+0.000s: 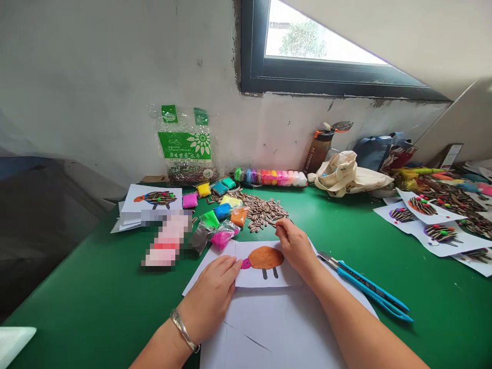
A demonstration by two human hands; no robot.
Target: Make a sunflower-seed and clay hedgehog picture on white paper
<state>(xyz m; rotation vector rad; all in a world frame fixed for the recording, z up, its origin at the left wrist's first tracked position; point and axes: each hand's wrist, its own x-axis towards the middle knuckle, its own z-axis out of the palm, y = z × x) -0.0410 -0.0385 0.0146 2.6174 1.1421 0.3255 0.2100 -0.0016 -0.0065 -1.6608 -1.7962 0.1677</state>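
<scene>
Paper (253,277) under the flat, open left hand (209,297) bears orange clay (265,257); right hand (294,246) pinches a striped seed (272,223).

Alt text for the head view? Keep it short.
Two bare hands work at a green table: the left hand, wearing a metal bangle, presses on a sheet of paper bearing an orange clay oval, and the right hand reaches toward a pile of striped sunflower seeds. Packets of coloured clay lie nearby.
</scene>
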